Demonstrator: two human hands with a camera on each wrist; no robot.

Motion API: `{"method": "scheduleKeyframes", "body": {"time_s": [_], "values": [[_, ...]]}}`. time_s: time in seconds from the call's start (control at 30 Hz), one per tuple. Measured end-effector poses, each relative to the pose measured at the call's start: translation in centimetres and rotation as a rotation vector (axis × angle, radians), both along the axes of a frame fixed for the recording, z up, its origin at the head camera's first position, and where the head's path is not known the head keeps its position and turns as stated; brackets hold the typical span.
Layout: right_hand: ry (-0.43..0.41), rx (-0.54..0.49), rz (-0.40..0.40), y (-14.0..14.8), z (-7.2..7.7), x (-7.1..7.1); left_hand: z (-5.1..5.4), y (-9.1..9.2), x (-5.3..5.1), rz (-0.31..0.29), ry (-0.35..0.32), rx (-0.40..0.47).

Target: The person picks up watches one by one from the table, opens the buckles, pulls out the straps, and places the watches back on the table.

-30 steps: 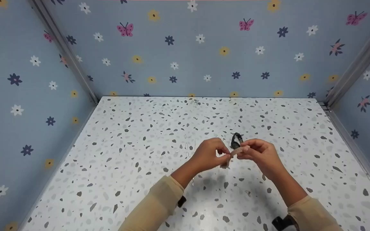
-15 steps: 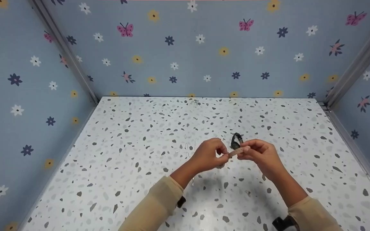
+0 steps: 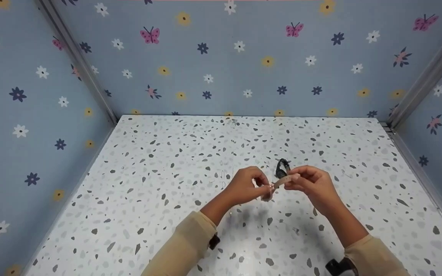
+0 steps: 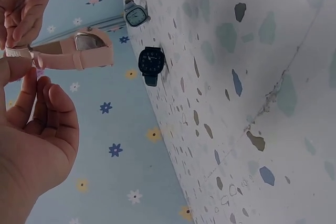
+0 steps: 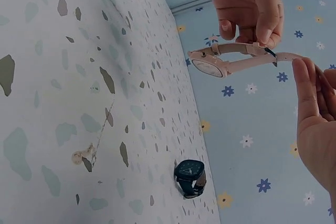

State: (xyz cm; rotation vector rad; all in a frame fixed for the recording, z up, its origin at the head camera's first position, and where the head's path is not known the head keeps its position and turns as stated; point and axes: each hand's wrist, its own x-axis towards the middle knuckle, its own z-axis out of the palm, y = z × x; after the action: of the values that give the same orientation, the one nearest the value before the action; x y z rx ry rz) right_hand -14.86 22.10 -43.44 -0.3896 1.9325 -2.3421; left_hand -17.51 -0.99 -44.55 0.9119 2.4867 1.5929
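A pink wristwatch (image 3: 268, 196) with a pale dial hangs between my hands, its strap closed into a loop. In the right wrist view the strap tip (image 5: 290, 56) runs through the buckle (image 5: 273, 56). My left hand (image 3: 246, 187) pinches the strap at the buckle, as the left wrist view of the left hand (image 4: 44, 140) also shows. My right hand (image 3: 315, 186) pinches the strap's free end between thumb and fingers. On the table behind the hands stands a black wristwatch (image 3: 281, 173). In the left wrist view a second, greyish watch (image 4: 136, 16) lies near it.
White speckled table (image 3: 175, 161) under the hands. Blue flowered panels (image 3: 221, 57) enclose it at the back and both sides, with metal posts (image 3: 77, 61) at the corners. Black wrist cameras (image 3: 338, 266) sit at the sleeves.
My left hand has shifted slightly left, and more of the strap shows between the hands. The dangling watch, hidden behind the left hand half a second ago, shows again. The right hand barely moved.
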Motion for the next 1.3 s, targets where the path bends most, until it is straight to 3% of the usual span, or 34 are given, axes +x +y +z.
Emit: {"method": "scheduleKeyframes", "body": {"time_s": [0.2, 0.37, 0.77, 1.3], "values": [[0.003, -0.005, 0.005, -0.1, 0.1, 0.0, -0.4, -0.5, -0.1, 0.035, -0.208, 0.064], [0.016, -0.002, 0.016, -0.1, 0.1, 0.0, -0.8, -0.9, -0.3, -0.014, -0.325, 0.117], [-0.006, 0.021, -0.016, -0.1, -0.2, -0.1, -0.9, -0.6, -0.3, -0.119, -0.442, 0.157], [-0.01, 0.045, -0.032, 0.0, -0.5, -0.2, 0.0, -0.5, -0.4, -0.033, -0.57, 0.172]]}}
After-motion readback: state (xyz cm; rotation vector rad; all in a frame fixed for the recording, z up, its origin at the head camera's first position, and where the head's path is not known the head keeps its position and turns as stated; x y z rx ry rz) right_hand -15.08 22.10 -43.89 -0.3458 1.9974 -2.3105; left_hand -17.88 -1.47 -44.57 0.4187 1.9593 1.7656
